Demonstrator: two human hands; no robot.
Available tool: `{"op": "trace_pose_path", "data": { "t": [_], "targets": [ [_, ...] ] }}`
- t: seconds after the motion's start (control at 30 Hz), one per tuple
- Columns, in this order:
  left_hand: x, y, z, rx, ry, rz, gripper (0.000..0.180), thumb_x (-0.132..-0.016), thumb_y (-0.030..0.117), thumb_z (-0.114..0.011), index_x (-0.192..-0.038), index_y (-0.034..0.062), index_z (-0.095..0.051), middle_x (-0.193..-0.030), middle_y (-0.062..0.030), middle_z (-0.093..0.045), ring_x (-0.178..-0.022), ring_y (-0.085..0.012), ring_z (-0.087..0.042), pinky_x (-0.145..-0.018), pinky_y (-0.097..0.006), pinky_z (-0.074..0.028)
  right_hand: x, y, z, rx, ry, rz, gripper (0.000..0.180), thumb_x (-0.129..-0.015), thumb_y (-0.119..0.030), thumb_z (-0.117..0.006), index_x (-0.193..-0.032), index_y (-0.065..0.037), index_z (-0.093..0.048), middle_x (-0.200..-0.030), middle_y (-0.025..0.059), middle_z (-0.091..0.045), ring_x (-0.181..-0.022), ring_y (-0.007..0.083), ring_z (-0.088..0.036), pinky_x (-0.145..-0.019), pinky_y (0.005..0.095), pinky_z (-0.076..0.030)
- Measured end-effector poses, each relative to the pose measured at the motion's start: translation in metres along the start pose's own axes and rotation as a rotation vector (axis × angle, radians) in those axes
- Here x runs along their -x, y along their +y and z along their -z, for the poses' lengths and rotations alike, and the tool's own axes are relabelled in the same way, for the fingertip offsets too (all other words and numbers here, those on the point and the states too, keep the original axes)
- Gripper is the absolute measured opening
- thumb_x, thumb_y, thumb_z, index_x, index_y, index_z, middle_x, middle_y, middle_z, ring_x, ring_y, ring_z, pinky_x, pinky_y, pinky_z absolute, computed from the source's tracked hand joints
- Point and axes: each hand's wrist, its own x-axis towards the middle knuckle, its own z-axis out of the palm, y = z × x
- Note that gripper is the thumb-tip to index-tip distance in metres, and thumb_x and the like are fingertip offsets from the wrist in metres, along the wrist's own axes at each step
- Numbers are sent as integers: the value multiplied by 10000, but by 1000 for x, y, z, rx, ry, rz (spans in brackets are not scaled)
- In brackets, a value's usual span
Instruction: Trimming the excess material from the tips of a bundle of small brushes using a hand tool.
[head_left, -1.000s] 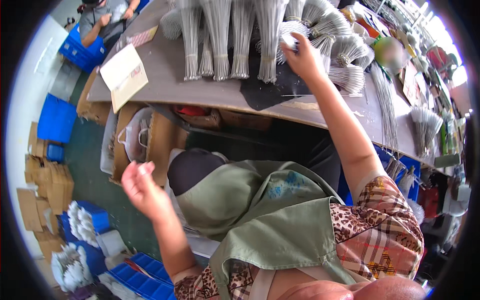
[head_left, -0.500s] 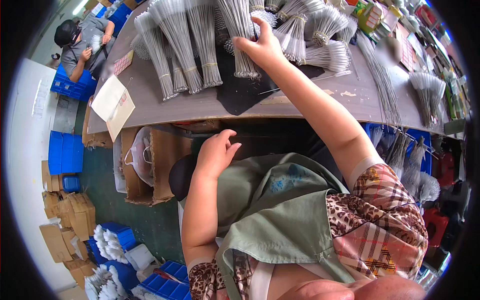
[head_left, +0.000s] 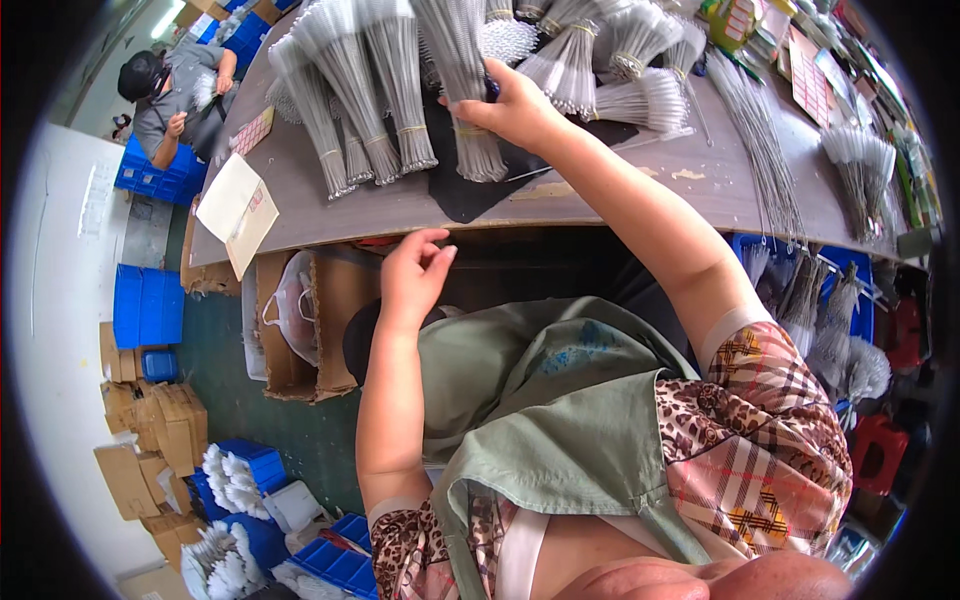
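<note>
A brown cardboard box (head_left: 335,320) sat under the bench edge, left of the middle of the frame. A white plastic bag (head_left: 292,310) lay in it. Blue bins (head_left: 150,305) stood on the floor at the left. More blue bins (head_left: 240,480) at the lower left held white bundles. Brown cartons (head_left: 150,440) were piled beside them. At the right of the frame, another blue bin (head_left: 855,290) sat under the bench with grey bundles hanging over it.

The right hand (head_left: 510,105) was at the top middle of the frame. Its fingers were closed around a bundle of thin grey wires (head_left: 465,90). That bundle lay on a black mat (head_left: 470,190) on the bench. The left hand (head_left: 412,275) was lower, just under the bench edge in the middle of the frame. It was half open with curled fingers and it held nothing.

The bench (head_left: 640,195) was grey-brown and long. Many more wire bundles (head_left: 350,90) lay spread like fans across the top left of it. Other bundles (head_left: 620,60) lay at the top right of the hand. A loose bunch of long wires (head_left: 760,150) ran down the right side. A folded paper card (head_left: 238,210) hung over the left edge of the bench.

The floor (head_left: 290,430) was dark green. Another person (head_left: 175,90) in grey sat at the upper left of the frame.
</note>
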Motion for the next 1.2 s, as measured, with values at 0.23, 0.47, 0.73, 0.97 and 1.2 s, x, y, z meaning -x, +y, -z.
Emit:
{"op": "trace_pose_path", "data": {
  "t": [0.23, 0.47, 0.73, 0.97, 1.2],
  "targets": [
    [-47, 52, 22, 366, 286, -156, 280, -804, 106, -693, -1036, 3, -576, -678, 28, -551, -608, -27, -464, -581, -178, -383, 15, -14, -17, 40, 144, 355, 434, -716, -158, -690, -1098, -39, -524, -897, 183, -630, -840, 350, -624, -730, 374, -489],
    [-120, 115, 34, 701, 37, -428, 683, -692, 146, -806, -1226, -7, -408, -1136, -106, -510, -1037, -160, -504, -896, -298, -420, 30, -13, -37, 192, 47, 198, 582, -698, -183, -740, -1200, -37, -486, -1015, 187, -609, -940, 344, -599, -792, 360, -479],
    [-146, 108, 12, 486, 457, -431, 974, -629, 118, -835, -1349, -18, -193, -1291, -158, -412, -1179, -234, -430, -985, -352, -360, 25, -8, -24, 239, 3, 138, 441, -805, -202, -665, -1205, -62, -544, -893, 137, -659, -802, 207, -644, -732, 313, -495],
    [-132, 129, -11, 271, 535, -448, 774, -572, 154, -832, -1189, -45, -408, -1132, -175, -554, -1035, -263, -560, -896, -348, -428, -50, -71, 69, 299, 214, 97, 209, -897, -206, -564, -985, -45, -664, -838, 56, -676, -764, 105, -611, -703, 277, -486],
    [-122, 125, 1, 476, 66, -544, 568, -624, 75, -787, -1121, -16, -527, -1058, -96, -607, -964, -176, -578, -863, -299, -447, -76, -208, 31, 851, -147, 454, 337, -862, -359, -570, -913, -47, -685, -817, 132, -664, -743, 262, -633, -704, 346, -485]
  ]
}}
